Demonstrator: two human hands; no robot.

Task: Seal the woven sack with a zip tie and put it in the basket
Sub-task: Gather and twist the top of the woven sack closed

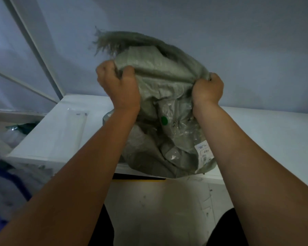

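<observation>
1. Presently the woven sack (167, 89) stood at the near edge of the white table (265, 132). Its long axis ran upright from the table top, with the mouth uppermost.
2. Left hand (119, 86) was high above the table. Its fingers were curled tight round a bunch of sack cloth at one side of the neck.
3. Right hand (207, 89) was at about the same height above the table, likewise clenched on cloth at the opposite side of the neck.
4. Frayed rim (110, 41) rose above both fists and spread wide between them. The neck was not yet gathered, and no tie was seen on it.
5. Governing relation: a clear packet (73, 128), seemingly of zip ties, lay flat on the left part of the table. It was on the left hand's side and well apart from the right hand. Judged the left hand the nearer one to fetch a tie, provided the right first takes the whole neck.
6. Basket could not be identified. Shapes beyond the table's left end were too blurred to name.
</observation>
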